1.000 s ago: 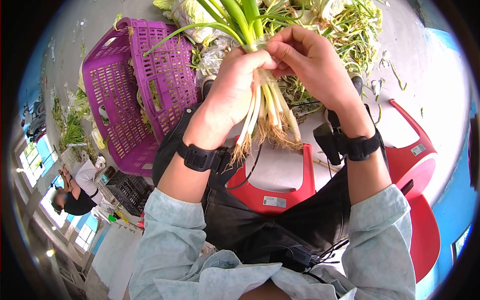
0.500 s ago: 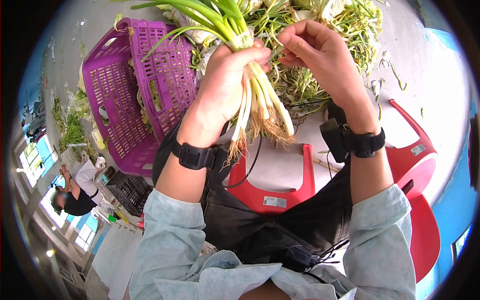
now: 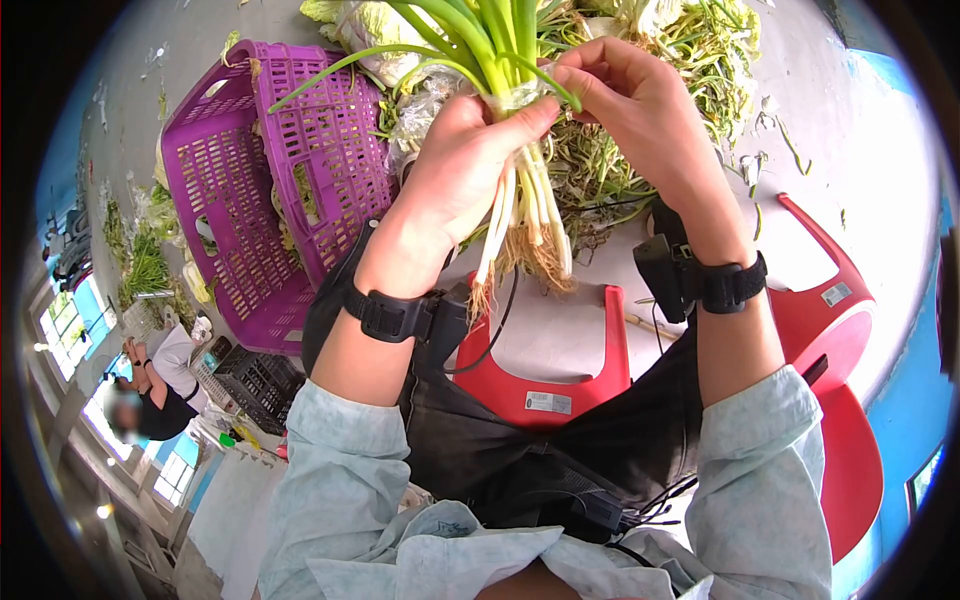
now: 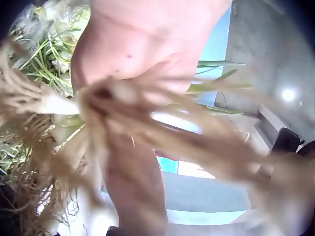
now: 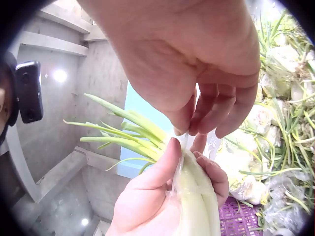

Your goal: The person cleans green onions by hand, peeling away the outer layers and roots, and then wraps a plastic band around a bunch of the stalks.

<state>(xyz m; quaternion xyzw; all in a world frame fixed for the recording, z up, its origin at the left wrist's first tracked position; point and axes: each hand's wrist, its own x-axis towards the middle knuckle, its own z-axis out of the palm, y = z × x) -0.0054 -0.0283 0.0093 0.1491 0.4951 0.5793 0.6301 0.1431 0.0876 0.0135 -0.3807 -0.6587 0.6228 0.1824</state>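
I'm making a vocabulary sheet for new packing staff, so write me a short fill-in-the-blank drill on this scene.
The left hand grips the onions, whose stringy brown ____ hang towards the lap.
The right hand pinches a strip that is not coloured but ____.
The large crate beside the left arm is ____.
The stool between the knees is ____.

Missing words: roots; clear; purple; red.

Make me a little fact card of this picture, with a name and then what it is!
Bundle: spring onions, roots on
Left hand: grips the bundle
Right hand: fingers pinch a clear strip at the bundle
Crate: purple plastic, full of holes, left of the hands
Beyond the hands: Chinese cabbage and loose greens
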